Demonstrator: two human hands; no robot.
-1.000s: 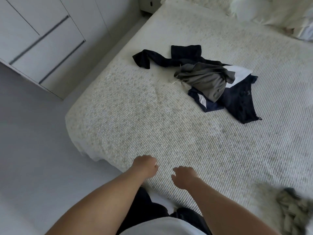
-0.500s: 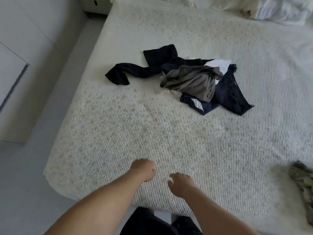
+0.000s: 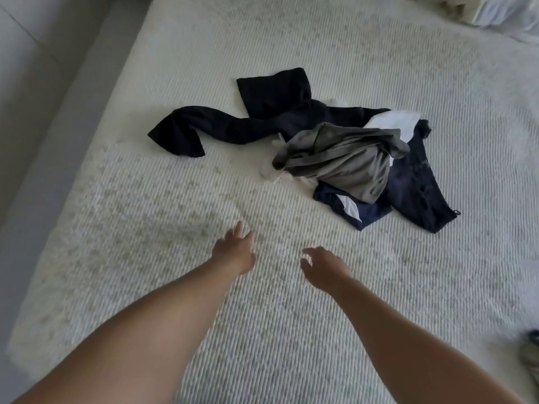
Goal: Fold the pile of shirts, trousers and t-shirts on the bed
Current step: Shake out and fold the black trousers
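Observation:
A loose pile of clothes lies in the middle of the bed (image 3: 145,228). A black garment (image 3: 262,112) sprawls to the left, with one long limb ending near the bed's left side. A crumpled grey garment (image 3: 344,158) sits on top, over navy pieces (image 3: 414,193) and a white one (image 3: 393,122). My left hand (image 3: 233,252) and my right hand (image 3: 323,266) reach forward over the cover, short of the pile. Both hold nothing, and their fingers are loosely spread.
The bed's left edge runs beside a grey floor strip (image 3: 43,141). Pillows or bedding (image 3: 495,16) lie at the top right. A small dark and grey item (image 3: 532,351) shows at the right edge.
Both arms have stretched forward over the bed towards the pile. The hands have opened from loose fists. The view has moved closer to the clothes.

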